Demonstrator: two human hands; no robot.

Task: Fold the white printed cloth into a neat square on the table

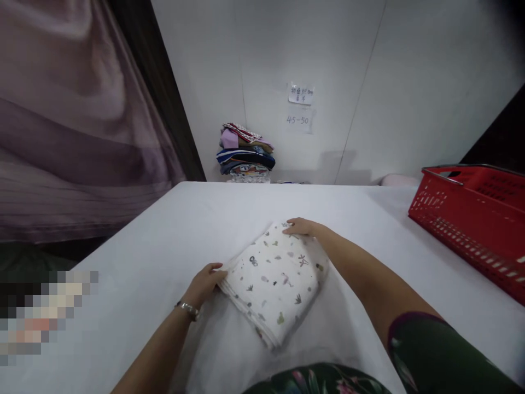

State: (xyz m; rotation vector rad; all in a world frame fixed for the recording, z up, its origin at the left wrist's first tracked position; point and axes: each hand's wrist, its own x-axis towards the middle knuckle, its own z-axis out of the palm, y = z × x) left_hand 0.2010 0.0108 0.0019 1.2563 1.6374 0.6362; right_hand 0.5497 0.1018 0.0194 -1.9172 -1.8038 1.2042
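Observation:
A folded white cloth [273, 279] printed with small grey and green motifs lies at an angle on the white table, close to my body. My left hand [205, 282], with a bracelet at the wrist, pinches the cloth's left corner between thumb and fingers. At the far corner my right hand [303, 227] grips the cloth's edge, its fingertips on the top layer. Several layers show along the lower left edge. The thumb of the right hand lies partly against the fabric.
A red plastic basket [471, 219] stands on the table [156, 262] at the right. Behind the table's far edge rises a stack of folded cloths [246, 153]. Two paper notes [301, 106] hang on the wall. A pinkish curtain [74, 120] hangs at the left.

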